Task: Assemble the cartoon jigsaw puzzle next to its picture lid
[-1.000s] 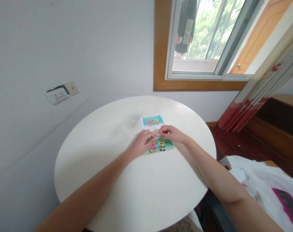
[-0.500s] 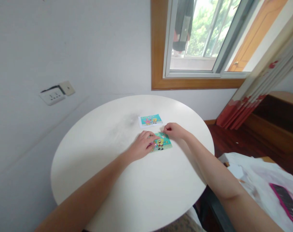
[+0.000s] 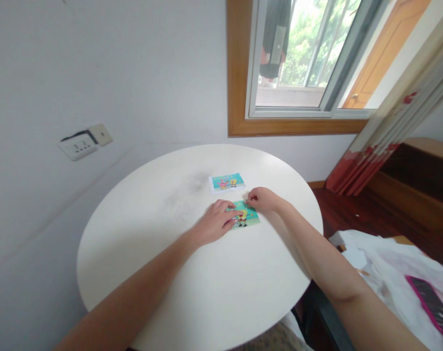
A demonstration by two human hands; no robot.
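near the middle of the round white table point(image 3: 133, 243), a small printed picture sheet point(image 3: 249, 218) lies flat, teal above and sandy green below, showing a yellow square spongebob figure; the left hand point(image 3: 218, 220) rests over its left part, palm down, fingers loosely spread across the print; the right hand point(image 3: 260, 199) is at its far right corner, fingers curled in and thumb and forefinger drawn together, though from here i can't tell whether anything is pinched between them; a little nearer the table's far edge sits a second card point(image 3: 227, 182), oblong and teal with a white margin, bearing a pink figure and a yellow one; a pale line along its top looks like lettering, too small to read; the tabletop is smooth, with a grey smudge left of the table's centre; beyond the table's far edge stands a plain painted wall point(image 3: 151, 73) and a window frame point(image 3: 238, 73) of grained orange-brown wood; off the table's right side, crinkled white sheeting point(image 3: 385, 268) carries a phone point(image 3: 433, 306) with a bright pink rim, no brand legible
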